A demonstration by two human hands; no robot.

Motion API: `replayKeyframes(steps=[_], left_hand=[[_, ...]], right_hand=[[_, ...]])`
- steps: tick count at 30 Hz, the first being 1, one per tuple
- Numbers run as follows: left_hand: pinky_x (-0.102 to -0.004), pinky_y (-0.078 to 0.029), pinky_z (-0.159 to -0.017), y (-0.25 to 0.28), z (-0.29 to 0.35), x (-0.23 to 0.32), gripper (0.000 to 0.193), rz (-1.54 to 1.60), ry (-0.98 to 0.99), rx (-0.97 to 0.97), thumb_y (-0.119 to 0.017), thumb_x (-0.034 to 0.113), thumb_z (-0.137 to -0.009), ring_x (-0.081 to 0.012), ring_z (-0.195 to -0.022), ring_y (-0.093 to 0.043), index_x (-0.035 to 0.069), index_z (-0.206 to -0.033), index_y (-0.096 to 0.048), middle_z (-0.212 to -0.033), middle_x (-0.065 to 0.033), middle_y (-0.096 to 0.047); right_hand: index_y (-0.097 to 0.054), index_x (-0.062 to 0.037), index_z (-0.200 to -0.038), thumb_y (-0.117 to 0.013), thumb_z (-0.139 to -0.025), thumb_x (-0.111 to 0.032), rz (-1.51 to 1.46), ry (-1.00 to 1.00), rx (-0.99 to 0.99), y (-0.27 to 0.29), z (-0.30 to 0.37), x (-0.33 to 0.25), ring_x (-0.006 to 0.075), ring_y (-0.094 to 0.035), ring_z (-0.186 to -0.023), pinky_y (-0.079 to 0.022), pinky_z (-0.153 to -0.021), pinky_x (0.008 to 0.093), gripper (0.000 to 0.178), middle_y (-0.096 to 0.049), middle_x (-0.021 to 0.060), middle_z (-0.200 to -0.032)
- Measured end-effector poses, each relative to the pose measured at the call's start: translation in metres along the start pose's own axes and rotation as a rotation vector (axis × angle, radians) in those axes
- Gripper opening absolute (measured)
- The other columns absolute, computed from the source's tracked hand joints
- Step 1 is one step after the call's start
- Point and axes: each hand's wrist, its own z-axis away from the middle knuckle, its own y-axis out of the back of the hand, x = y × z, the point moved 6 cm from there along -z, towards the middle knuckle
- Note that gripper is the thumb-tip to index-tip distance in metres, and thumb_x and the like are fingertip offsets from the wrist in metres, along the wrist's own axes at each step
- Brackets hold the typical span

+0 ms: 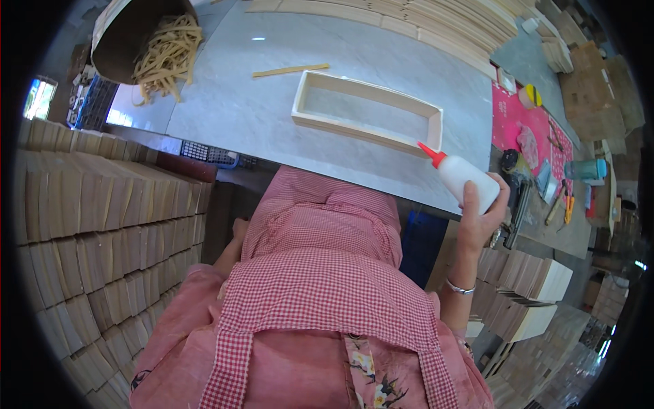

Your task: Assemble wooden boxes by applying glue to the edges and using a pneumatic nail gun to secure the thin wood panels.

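My right hand [482, 217] is wrapped round a white squeeze glue bottle [470, 185] with a red pointed nozzle. The bottle is tilted, and its tip is at the near right corner of a long, narrow rectangular wooden frame [361, 135]. Through the open middle of this frame the grey tabletop shows. Only a small part of my left hand [238, 228] shows, low beside my lap at the left of the apron; its fingers are hidden. Beyond the frame lies a single tan strip [290, 70], apart from it.
A tipped round container [112, 44] at the far left spills tan strips [170, 54] onto the grey table [231, 102]. Long wooden boards [436, 27] line the far side. Stacked wood pieces [102, 198] stand left. Right are a pink mat [507, 126], orange-handled tool [569, 209] and teal jar [586, 169].
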Motion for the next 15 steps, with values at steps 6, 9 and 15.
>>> replayKeyframes(steps=[6,9,15], left_hand=[[-0.0458,-0.051,-0.078,0.013,0.023,0.018,0.051,-0.066,0.034,0.062,-0.063,0.042,-0.093,-0.0407,-0.086,-0.065,-0.006,-0.105,-0.072,-0.101,-0.0254,-0.072],[-0.0462,-0.051,-0.080,0.028,0.036,0.024,0.049,-0.028,0.064,0.095,-0.061,0.041,-0.095,-0.0407,-0.089,-0.067,-0.006,-0.104,-0.072,-0.102,-0.0252,-0.072],[-0.0454,-0.052,-0.084,0.026,0.032,-0.009,0.048,-0.082,0.151,-0.051,-0.057,0.038,-0.096,-0.0413,-0.099,-0.068,-0.006,-0.107,-0.071,-0.107,-0.0266,-0.072]], right_hand=[[-0.052,-0.0042,-0.125,-0.074,-0.086,-0.015,-0.158,0.051,-0.240,-0.107,0.023,-0.031,0.0245,-0.060,-0.094,-0.050,-0.083,0.0340,0.046,-0.060,0.0142,-0.113],[-0.051,-0.0037,-0.124,-0.077,-0.084,-0.014,-0.241,0.131,-0.320,-0.147,0.027,-0.047,0.0248,-0.062,-0.093,-0.052,-0.079,0.0344,0.049,-0.061,0.0155,-0.113],[-0.050,-0.0021,-0.123,-0.079,-0.082,-0.014,-0.178,0.265,-0.299,-0.174,0.027,-0.056,0.0256,-0.063,-0.090,-0.054,-0.076,0.0348,0.052,-0.062,0.0163,-0.110]])
